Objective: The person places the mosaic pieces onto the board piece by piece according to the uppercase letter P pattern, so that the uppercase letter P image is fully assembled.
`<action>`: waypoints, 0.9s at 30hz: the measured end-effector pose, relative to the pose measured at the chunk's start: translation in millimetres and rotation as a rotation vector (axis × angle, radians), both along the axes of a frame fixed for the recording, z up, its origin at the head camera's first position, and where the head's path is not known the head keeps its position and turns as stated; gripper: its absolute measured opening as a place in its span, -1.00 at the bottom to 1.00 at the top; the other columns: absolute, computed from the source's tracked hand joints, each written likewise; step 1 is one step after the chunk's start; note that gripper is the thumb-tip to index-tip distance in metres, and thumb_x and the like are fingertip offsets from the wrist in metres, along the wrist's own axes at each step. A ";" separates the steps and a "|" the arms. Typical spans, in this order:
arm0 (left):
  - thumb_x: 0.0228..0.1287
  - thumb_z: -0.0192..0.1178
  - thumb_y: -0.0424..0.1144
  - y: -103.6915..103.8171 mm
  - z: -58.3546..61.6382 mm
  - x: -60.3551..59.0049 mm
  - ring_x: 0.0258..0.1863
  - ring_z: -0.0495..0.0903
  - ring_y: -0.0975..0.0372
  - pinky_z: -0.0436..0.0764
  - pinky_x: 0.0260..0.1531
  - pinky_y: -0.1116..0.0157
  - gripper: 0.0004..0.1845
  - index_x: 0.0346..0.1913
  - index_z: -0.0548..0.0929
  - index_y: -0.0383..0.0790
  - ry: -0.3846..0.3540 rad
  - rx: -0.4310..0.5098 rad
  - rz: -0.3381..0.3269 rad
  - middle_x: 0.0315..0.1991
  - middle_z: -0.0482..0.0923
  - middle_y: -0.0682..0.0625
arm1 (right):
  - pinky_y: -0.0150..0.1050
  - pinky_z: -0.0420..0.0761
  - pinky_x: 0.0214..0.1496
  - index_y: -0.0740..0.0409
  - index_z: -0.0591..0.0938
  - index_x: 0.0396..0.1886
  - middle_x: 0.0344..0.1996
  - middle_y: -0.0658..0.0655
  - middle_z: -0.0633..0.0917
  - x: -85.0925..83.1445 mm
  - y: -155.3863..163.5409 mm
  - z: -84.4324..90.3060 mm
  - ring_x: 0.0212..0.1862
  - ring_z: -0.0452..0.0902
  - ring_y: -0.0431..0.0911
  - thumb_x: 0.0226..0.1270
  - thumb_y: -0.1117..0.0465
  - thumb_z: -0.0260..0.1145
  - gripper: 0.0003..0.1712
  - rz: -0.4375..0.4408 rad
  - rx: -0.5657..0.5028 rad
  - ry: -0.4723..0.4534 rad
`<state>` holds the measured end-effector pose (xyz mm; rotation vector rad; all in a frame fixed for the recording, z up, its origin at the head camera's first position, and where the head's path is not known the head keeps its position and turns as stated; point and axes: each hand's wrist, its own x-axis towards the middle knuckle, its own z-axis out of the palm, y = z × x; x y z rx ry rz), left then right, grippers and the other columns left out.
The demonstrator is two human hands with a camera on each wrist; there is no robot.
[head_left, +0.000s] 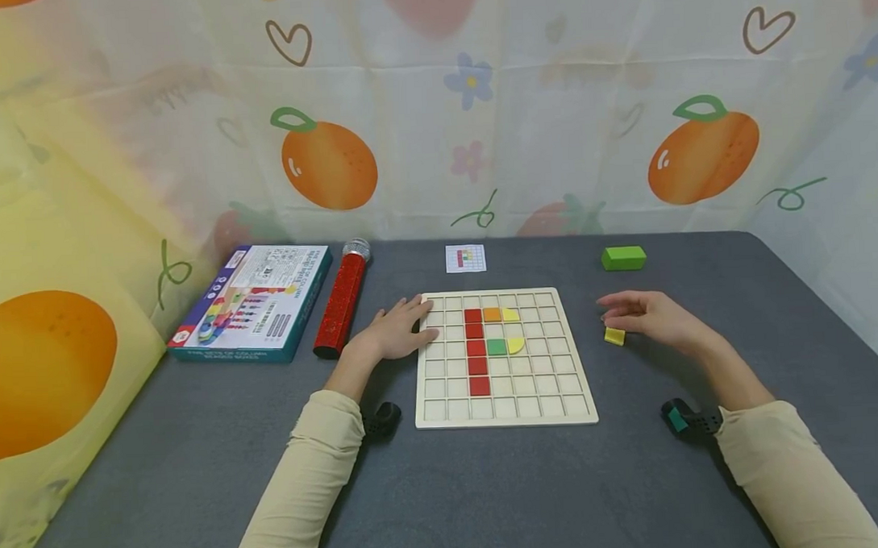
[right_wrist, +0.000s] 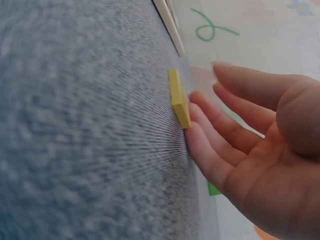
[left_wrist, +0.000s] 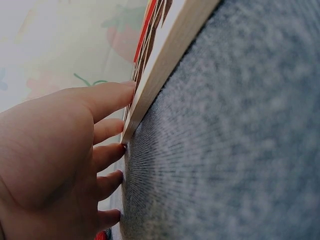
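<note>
One small yellow tile (head_left: pixel 615 336) lies on the grey table (head_left: pixel 199 460), right of the wooden grid board (head_left: pixel 444 415), touching the relaxed, empty right hand (head_left: pixel 647 317). The left hand (head_left: pixel 395 332) rests flat, fingers straight, against the board's left edge.

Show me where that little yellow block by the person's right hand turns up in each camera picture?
Head: the yellow block lies on the grey table, right of the wooden grid board, by the right hand.
Left wrist: not in it.
Right wrist: the block is at centre, against the fingertips.
Shared landmark: the board's edge.
</note>
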<state>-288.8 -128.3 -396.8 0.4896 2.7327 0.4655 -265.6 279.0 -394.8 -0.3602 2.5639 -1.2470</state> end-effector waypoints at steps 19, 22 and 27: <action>0.42 0.00 0.05 -0.4 0.9 0.6 0.46 -0.16 -0.05 -0.16 0.33 -0.14 -0.27 0.50 0.05 -0.16 -0.006 0.006 -0.003 0.50 -0.10 -0.14 | -0.24 0.57 -0.14 0.46 0.44 0.20 -0.14 0.25 0.59 4.5 2.7 3.1 -0.05 0.52 0.12 0.18 0.45 0.34 -0.44 0.130 0.070 0.094; 0.42 0.00 0.04 -0.6 0.4 0.0 0.46 -0.16 -0.05 -0.15 0.33 -0.14 -0.28 0.50 0.05 -0.16 0.000 0.002 -0.007 0.50 -0.09 -0.15 | -0.28 0.57 -0.20 0.46 0.46 0.18 -0.20 0.22 0.59 3.9 2.0 3.1 -0.13 0.52 0.05 0.17 0.45 0.35 -0.45 0.129 0.078 0.099; 0.42 0.00 0.05 -0.2 0.8 -0.3 0.46 -0.16 -0.05 -0.15 0.33 -0.14 -0.27 0.51 0.05 -0.15 0.000 0.003 -0.008 0.50 -0.10 -0.14 | -0.30 0.51 -0.28 0.44 0.48 0.16 -0.28 0.17 0.55 3.1 2.2 3.4 -0.26 0.45 -0.05 0.14 0.43 0.38 -0.45 0.117 0.098 0.115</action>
